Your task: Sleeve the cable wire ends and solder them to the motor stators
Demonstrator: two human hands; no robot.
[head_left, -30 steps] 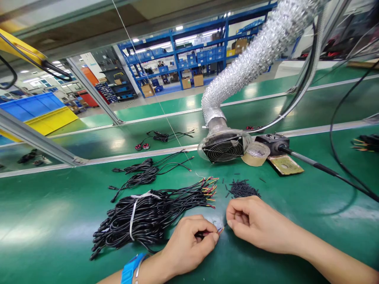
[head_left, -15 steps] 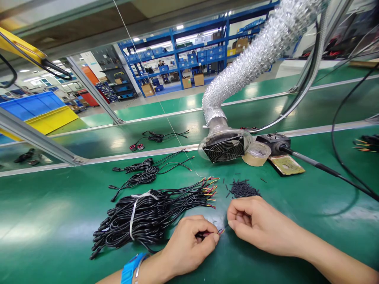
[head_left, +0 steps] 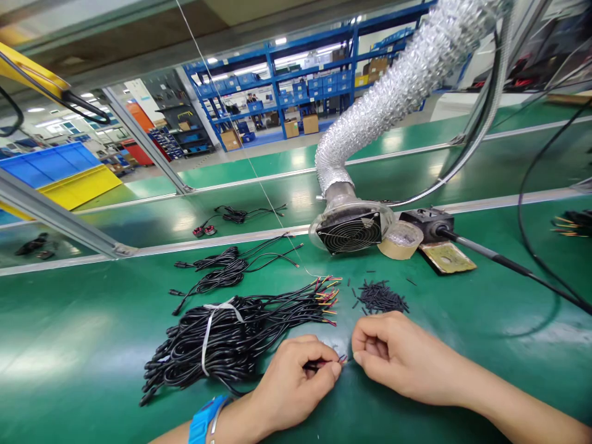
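My left hand (head_left: 296, 382) pinches a black cable close to its end, where thin coloured wires (head_left: 343, 359) stick out past the thumb. Opposite it, my right hand (head_left: 400, 354) has thumb and forefinger closed on a tiny dark piece of tubing, mostly hidden by the fingertips and close to the wire ends. Whether the tubing touches a wire I cannot tell. Just beyond my right hand lies a pile of short black tubes (head_left: 383, 297). A tied bundle of black cables (head_left: 222, 345) lies left of my hands, its red and yellow wire ends pointing right.
Loose black cables (head_left: 217, 271) lie behind the bundle. Farther back stand a fan on a fume duct (head_left: 354, 233), a tape roll (head_left: 401, 240) and a soldering iron (head_left: 485, 251) in its stand. A yellow sponge (head_left: 448, 258) sits beside it.
My right hand has shifted slightly left, bringing the tubing closer to the wire ends. My left hand is almost still. Behind the rail, the cables with red parts have moved left.
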